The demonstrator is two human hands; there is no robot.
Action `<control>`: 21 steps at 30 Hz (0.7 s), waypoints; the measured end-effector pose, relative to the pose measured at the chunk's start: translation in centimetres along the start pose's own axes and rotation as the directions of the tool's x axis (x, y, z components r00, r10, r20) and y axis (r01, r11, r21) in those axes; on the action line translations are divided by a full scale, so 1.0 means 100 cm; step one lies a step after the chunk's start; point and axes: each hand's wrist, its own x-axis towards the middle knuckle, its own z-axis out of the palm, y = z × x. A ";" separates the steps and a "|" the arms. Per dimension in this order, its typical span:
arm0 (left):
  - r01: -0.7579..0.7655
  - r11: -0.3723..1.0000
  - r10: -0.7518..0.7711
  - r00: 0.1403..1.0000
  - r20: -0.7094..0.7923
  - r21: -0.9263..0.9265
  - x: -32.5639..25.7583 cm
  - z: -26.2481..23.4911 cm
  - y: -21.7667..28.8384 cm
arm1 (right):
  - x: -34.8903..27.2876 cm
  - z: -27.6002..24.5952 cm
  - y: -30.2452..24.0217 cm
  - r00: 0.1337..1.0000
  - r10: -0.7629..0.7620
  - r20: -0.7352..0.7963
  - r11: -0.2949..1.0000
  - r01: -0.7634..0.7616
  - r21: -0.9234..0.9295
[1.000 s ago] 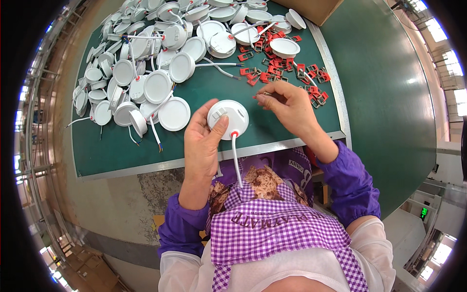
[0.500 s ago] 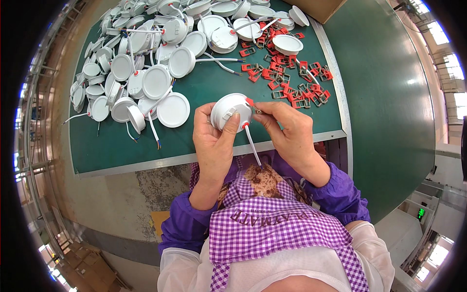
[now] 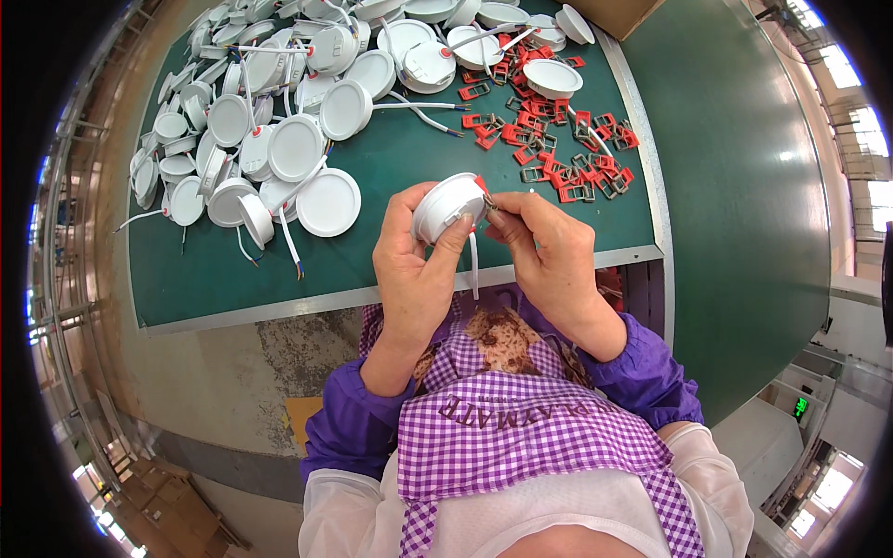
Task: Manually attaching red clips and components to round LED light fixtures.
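Observation:
Above the table's front edge, my left hand (image 3: 409, 270) is closed around a round white downlight (image 3: 445, 206), its thumb against the back of the housing. The light is tilted, so its side wall shows more than its back. A short white cable (image 3: 475, 265) hangs down from it. My right hand (image 3: 555, 256) is closed on a red clip (image 3: 481, 184) at the light's right edge, pinching it with thumb and forefinger. The fingertips partly cover the clip, and I cannot tell how far it sits on the housing.
A heap of similar white downlights (image 3: 296, 147) with cables covers the left and back of the green table (image 3: 409, 158). Several red and metal clips (image 3: 549, 172) lie scattered at the right, near the metal edging (image 3: 642, 149). A cardboard box (image 3: 609, 14) stands at the back right.
The downlight has tilted in my left hand, so its back faces me less and its cable hangs straighter. My right fingers remain at the clip.

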 end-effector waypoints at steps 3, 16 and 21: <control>-0.006 0.998 0.003 0.999 0.049 0.067 0.000 -0.001 0.002 | -0.001 0.001 0.001 1.000 -0.005 -0.016 1.000 0.006 0.015; 0.234 0.946 -0.197 0.965 0.176 -0.224 -0.006 -0.002 0.015 | 0.003 -0.031 -0.015 0.877 0.402 0.262 0.797 -0.476 0.372; 0.287 0.928 -0.251 0.953 0.170 -0.238 -0.010 0.001 0.010 | 0.004 -0.032 0.005 0.836 0.422 0.350 0.727 -0.543 0.420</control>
